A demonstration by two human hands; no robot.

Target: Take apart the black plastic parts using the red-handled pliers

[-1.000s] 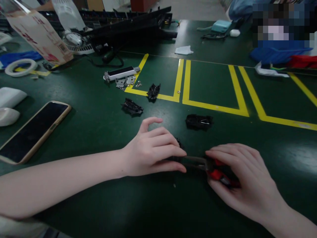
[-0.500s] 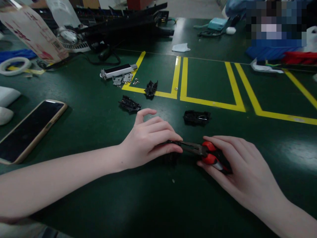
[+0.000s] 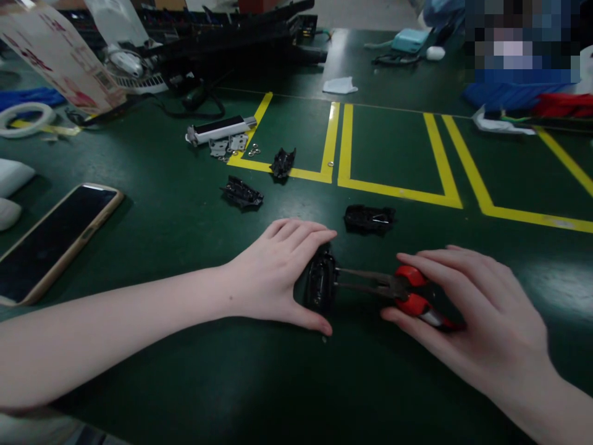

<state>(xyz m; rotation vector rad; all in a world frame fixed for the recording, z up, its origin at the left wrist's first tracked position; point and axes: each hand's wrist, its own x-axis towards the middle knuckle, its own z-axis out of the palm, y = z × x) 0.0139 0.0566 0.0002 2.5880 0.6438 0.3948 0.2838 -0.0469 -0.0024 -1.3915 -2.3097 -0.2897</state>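
Observation:
A black plastic part (image 3: 321,282) lies on the green tabletop, set between the thumb and fingers of my left hand (image 3: 273,272). That hand spans it widely, the index finger at its far end and the thumb at its near end. My right hand (image 3: 482,315) grips red-handled long-nose pliers (image 3: 393,286) with parted jaws. The tips of the jaws reach the part's right side; whether they touch it I cannot tell. Similar black plastic parts lie farther off: one to the right (image 3: 369,218), one to the left (image 3: 241,193) and one by the yellow tape (image 3: 283,164).
A phone (image 3: 55,238) lies at the left, below a roll of tape (image 3: 28,118). Metal brackets (image 3: 228,145), small rings (image 3: 254,150) and a white-and-black bar (image 3: 221,130) are grouped beyond my left hand. Yellow tape outlines (image 3: 398,193) mark the table. A pixelated person (image 3: 519,49) is opposite.
My left hand has gone from a pinch at the pliers' tips to a wide hold around the black part, which now shows. The pliers have shifted right and their jaws have parted.

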